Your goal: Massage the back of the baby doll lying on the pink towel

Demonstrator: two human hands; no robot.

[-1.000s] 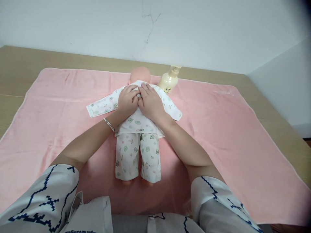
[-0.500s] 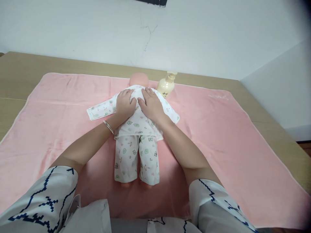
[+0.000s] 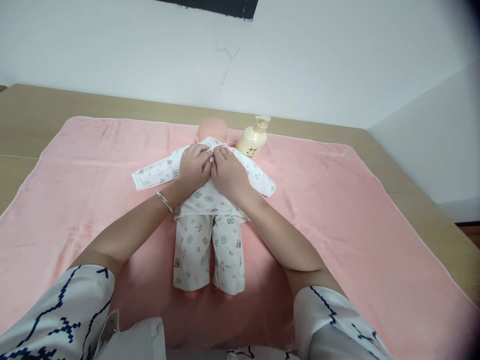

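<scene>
Pink cloth mat [image 3: 337, 230] across lower frame; at centre, pink-headed doll in white printed pyjamas [image 3: 208, 202], left hand [image 3: 195, 165] and right hand [image 3: 229, 172] laid flat on its upper body; beyond, cream plastic pump bottle [image 3: 253, 139], pale wooden table [image 3: 112, 102], cracked white wall [image 3: 300, 65]

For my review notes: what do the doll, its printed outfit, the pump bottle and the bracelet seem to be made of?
The doll: probably plastic or vinyl, fairly matte, from its smooth, even surface.
The outfit: soft, matte cloth, perhaps cotton, given its drape and hems.
The pump bottle: likely glossy plastic; highlights show.
The bracelet: apparently polished metal, judging by its silvery shine.
</scene>
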